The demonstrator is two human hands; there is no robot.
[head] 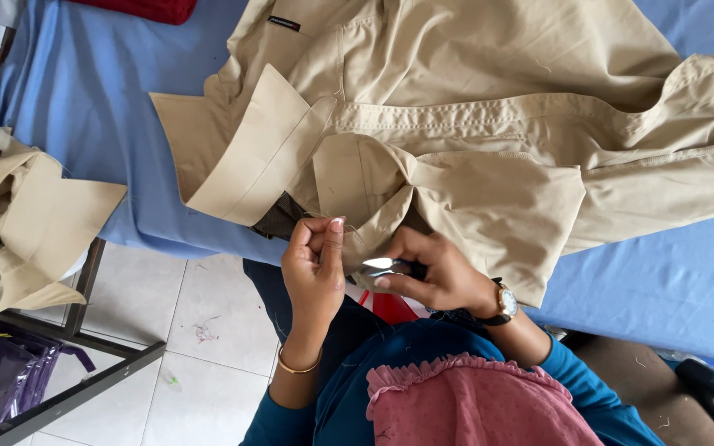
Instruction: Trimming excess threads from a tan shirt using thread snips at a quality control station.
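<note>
Khaki shirt [489, 124] was spread across blue-covered tabletop [84, 107], lower hem hanging over the near edge. Hem fabric was pinched between thumb and fingers of left hand [316, 264]. Small metal snips [383, 266] were gripped in right hand [435, 272], fingers curled shut around them, tip just beside the pinched spot. Folded collar flap [245, 153] was seen left of the hands. More khaki garments [22, 223] were piled at far left on a metal frame [68, 388]. Red cloth [146, 8] was seen at the top edge.
</note>
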